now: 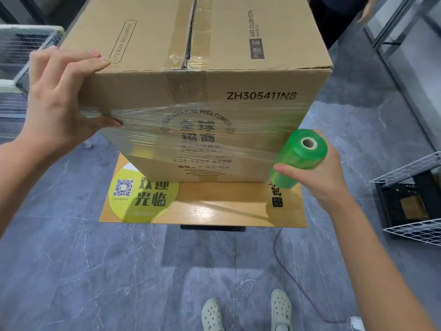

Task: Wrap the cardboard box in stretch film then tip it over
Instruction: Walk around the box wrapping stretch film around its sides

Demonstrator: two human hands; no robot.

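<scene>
**Desk:** Where does the wrapping stand?

**Photographer:** At an early stage, by the look of it. The person's right hand (317, 180) is closed around a green roll (296, 161), held just off the lower right corner of the box (148, 89). The left hand (57, 99) clasps the upper left corner, with fingers over the top edge and the thumb pinning the film (210, 139) to the front face. One band crosses that face. The strip above it and the lid are bare, and the other sides cannot be seen.

**Desk:** And the tipping?

**Photographer:** Not yet done. The box stands upright with its taped seam up, so more turns and the tip-over appear to be left.

**Desk:** The setting?

**Photographer:** There are pale clogs (212, 314) on a grey marbled floor (95, 271), with a purple cord (275, 244) trailing across it. The box sits on a small wooden table (226, 211) with a round yellow sticker. A wire rack (410, 230) is at the right and a wire basket (28, 44) at the left. Beyond the box, another person's hand (367, 10) hangs down.
</scene>
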